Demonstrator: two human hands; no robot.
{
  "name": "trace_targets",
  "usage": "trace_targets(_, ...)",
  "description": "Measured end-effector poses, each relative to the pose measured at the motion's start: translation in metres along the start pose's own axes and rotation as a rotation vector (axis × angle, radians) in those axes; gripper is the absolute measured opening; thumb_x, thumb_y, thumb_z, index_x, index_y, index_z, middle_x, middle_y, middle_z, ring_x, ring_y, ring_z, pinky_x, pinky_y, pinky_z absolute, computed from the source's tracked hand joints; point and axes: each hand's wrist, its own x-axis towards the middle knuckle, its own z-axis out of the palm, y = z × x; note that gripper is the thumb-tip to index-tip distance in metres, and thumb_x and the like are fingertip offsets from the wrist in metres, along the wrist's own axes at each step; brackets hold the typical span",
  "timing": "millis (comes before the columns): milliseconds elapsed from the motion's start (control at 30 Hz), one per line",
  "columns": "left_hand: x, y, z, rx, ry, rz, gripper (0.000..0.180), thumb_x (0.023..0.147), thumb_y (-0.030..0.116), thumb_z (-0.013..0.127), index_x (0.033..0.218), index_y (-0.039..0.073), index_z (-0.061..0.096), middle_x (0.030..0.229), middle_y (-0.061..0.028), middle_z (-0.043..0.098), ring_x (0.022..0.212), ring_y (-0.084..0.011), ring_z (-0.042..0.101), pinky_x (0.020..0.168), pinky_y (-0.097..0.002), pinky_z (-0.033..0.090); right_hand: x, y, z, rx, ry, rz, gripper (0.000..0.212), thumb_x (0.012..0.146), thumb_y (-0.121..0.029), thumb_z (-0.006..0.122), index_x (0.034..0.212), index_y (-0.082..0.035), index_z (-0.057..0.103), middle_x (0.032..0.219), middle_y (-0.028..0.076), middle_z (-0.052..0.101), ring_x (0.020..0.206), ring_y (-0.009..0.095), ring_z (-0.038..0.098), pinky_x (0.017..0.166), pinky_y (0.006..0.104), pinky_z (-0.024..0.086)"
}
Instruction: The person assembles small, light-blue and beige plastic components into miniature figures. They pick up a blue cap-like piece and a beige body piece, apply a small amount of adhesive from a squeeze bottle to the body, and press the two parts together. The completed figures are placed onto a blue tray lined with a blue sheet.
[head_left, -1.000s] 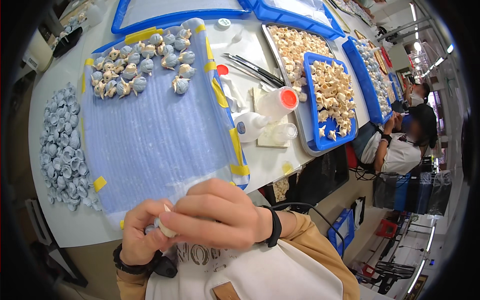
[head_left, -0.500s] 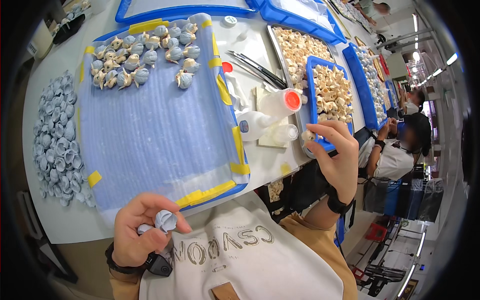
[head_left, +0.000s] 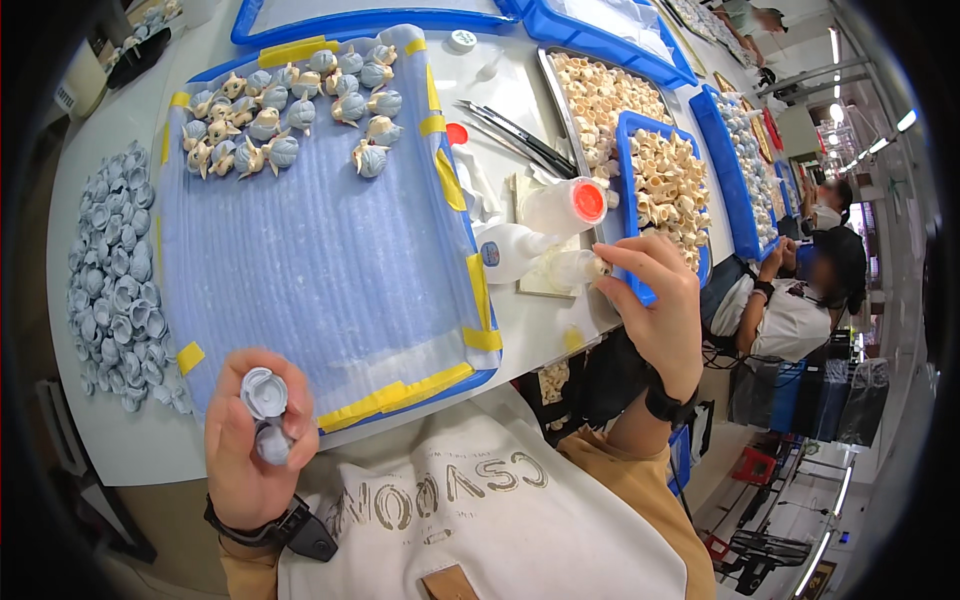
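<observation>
My left hand (head_left: 245, 460) is closed around two hollow blue-grey doll hair caps; the upper cap (head_left: 264, 393) shows its open side, and the lower cap (head_left: 273, 441) sits between the fingers. Thumb and fingertips of my right hand (head_left: 660, 305) pinch a small cream doll head (head_left: 602, 266), partly hidden by the fingers. That head is right beside the mouth of a small clear jar (head_left: 572, 270); whether they touch I cannot tell. Finished-looking doll heads (head_left: 264, 124) with blue-grey hair stand on the far part of a covered blue tray (head_left: 320, 260).
Loose blue-grey caps (head_left: 118, 270) are heaped at the left. A white squeeze bottle (head_left: 505, 250), a red-topped bottle (head_left: 570, 205) and tweezers (head_left: 520, 135) lie between the trays. Cream heads fill a small blue tray (head_left: 625, 160). A co-worker (head_left: 790, 300) sits at the right.
My right hand has moved slightly left with the cream head, to the clear jar. My left hand has turned and lifted a little, showing the caps' hollow sides.
</observation>
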Motion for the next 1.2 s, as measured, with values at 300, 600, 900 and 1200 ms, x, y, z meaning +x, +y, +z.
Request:
trace_targets(300,-0.004,0.005,0.000,0.109,-0.139,-0.139,0.049,0.071,0.021,0.076,0.103,-0.002,0.047,0.090,-0.0135,0.059,0.069,-0.0093,0.053,0.050,-0.0204,0.043,-0.025,0.010,0.027,0.142,0.267,0.110,0.029,0.067,0.000,0.070,0.096,-0.002,0.066,0.086,0.011,0.064,0.074,0.021,0.058,0.065,0.0282,0.045)
trace_targets(600,-0.005,0.000,0.003,0.182,-0.205,-0.078,0.044,0.068,0.015,0.079,0.099,-0.001,0.053,0.089,-0.0117,0.063,0.074,-0.0104,0.058,0.067,-0.0234,0.045,-0.035,-0.004,0.035,0.305,0.408,0.230,0.030,0.067,0.005,0.068,0.097,0.002,0.064,0.086,0.010,0.063,0.077,0.017,0.056,0.067,0.0253,0.043)
trace_targets(900,-0.004,-0.008,0.007,0.405,-0.316,0.126,0.034,0.068,0.001,0.077,0.099,0.000,0.061,0.091,-0.0076,0.063,0.058,-0.0035,0.049,0.056,-0.0192,0.039,-0.009,-0.107,0.047,0.787,0.053,-0.493,0.035,0.059,-0.007,0.076,0.092,0.003,0.065,0.082,0.011,0.064,0.067,0.020,0.056,0.058,0.0281,0.043)
trace_targets(1200,-0.004,-0.002,0.000,0.514,-0.222,0.132,0.052,0.076,0.006,0.072,0.121,-0.002,0.049,0.074,-0.0037,0.063,0.063,-0.0022,0.050,0.056,-0.0178,0.039,-0.006,-0.125,0.061,0.528,-0.005,-0.517,0.040,0.063,-0.012,0.072,0.098,0.004,0.060,0.085,0.010,0.058,0.067,0.022,0.053,0.058,0.0299,0.044)
